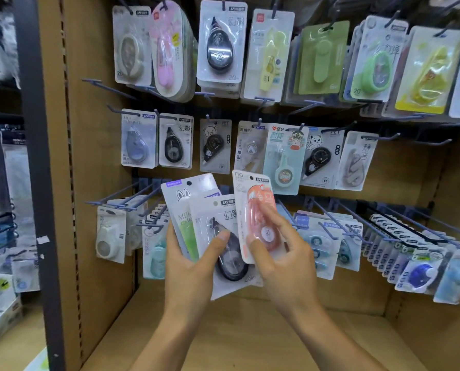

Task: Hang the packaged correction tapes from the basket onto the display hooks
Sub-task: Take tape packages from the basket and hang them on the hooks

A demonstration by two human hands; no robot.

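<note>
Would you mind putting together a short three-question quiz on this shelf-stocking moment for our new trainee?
1. True or false: the right hand grips the orange pack.
2. Which packs does the left hand hold? A) green pack and black pack B) two yellow packs C) nothing
3. Fill in: a matching black pack already hangs in the ___ row of the display.

Key: 1 true; 2 A; 3 top
</note>
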